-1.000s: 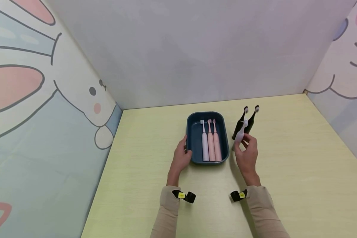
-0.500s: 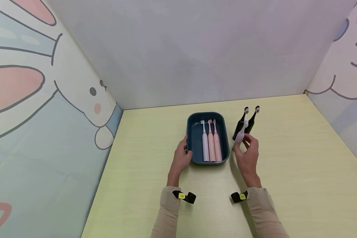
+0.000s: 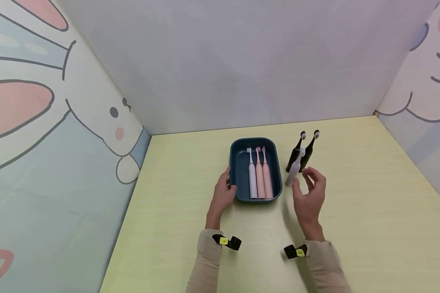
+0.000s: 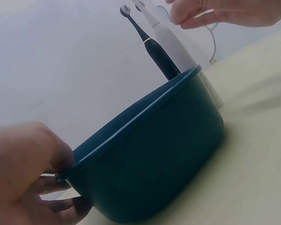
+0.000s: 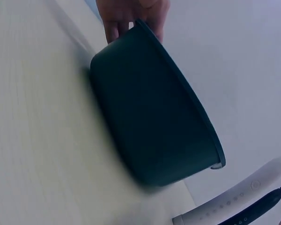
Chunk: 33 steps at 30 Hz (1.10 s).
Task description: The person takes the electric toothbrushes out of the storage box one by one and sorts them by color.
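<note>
Left hand (image 3: 223, 196) grips the box (image 3: 242, 175) by its rim; right hand (image 3: 309, 200), fingers parted, is just beside the standing white toothbrush (image 3: 295, 167). Only the head view shows three toothbrushes (image 3: 259, 181) inside.

The head view looks forward and down from farthest off, over the dark blue basin (image 3: 242, 179), left hand (image 3: 223, 195) and right hand (image 3: 309, 201). The left wrist view, low and close, peers askew past the basin toward a pale electric toothbrush (image 4: 177, 49); the right wrist view, also near and steeply rolled, faces across to the left hand. Both wrist views share basin and toothbrush.
</note>
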Tool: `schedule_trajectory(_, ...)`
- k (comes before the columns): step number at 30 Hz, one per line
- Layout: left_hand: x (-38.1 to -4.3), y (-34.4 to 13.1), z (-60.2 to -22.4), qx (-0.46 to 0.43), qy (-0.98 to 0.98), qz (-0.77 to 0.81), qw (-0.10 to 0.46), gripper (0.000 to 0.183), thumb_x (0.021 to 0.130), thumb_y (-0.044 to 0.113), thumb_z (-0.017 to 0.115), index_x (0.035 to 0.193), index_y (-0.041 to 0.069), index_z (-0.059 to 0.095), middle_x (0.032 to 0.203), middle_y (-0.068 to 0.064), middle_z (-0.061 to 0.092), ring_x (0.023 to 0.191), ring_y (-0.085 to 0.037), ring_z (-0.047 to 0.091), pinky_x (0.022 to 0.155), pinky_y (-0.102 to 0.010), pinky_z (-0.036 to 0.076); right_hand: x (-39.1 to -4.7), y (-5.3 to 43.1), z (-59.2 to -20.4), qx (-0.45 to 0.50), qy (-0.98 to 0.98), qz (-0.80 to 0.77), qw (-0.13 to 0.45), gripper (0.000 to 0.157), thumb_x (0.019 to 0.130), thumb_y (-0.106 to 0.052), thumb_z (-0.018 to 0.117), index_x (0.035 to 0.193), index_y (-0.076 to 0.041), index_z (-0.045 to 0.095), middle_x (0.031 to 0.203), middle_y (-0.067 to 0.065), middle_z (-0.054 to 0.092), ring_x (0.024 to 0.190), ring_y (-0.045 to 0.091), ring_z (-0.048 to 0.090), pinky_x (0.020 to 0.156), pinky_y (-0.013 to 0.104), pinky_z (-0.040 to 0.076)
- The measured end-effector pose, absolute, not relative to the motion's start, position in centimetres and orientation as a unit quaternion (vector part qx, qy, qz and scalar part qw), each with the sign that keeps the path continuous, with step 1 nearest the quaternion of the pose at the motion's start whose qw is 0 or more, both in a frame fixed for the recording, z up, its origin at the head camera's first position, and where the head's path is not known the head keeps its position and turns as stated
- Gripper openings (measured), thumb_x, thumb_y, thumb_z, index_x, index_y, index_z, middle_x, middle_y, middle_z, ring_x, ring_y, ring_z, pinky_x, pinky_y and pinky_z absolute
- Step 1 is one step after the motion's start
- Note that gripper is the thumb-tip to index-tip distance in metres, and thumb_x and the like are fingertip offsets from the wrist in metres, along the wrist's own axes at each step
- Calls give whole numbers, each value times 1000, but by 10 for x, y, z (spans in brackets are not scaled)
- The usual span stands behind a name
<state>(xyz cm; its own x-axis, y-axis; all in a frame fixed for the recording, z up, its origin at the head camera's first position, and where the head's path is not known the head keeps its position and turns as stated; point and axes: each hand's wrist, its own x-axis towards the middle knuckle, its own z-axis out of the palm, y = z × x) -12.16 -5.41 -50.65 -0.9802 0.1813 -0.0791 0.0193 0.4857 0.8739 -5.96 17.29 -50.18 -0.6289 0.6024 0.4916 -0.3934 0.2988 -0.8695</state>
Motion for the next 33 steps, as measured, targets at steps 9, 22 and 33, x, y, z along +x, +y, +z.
schedule_trajectory(9, -122, -54, -504, 61, 856, 507, 79, 66, 91, 4, 45, 153, 16, 24, 156, -7, 29, 135, -31, 40, 107, -45, 40, -54, 144, -479, 25, -693, 585, 421, 41, 77, 23, 57, 117, 22, 47, 113, 34, 49, 108, 41, 51, 97, 31, 49)
schedule_trajectory(22, -122, -55, -505, 63, 856, 508, 74, 66, 90, 4, 47, 152, 14, 26, 155, -8, 30, 135, -31, 41, 106, -45, 40, -84, 119, -503, 2, -802, 554, 222, 58, 83, 3, 67, 135, 6, 41, 121, 22, 49, 113, 30, 53, 99, 41, 47)
schedule_trajectory(33, -121, -56, -505, 67, 854, 510, 74, 66, 90, 3, 47, 152, 12, 27, 155, -10, 31, 134, -33, 42, 106, -46, 40, -108, 104, -490, -63, -884, 463, 0, 64, 86, -14, 65, 139, 4, 35, 122, 19, 46, 107, 30, 50, 93, 45, 48)
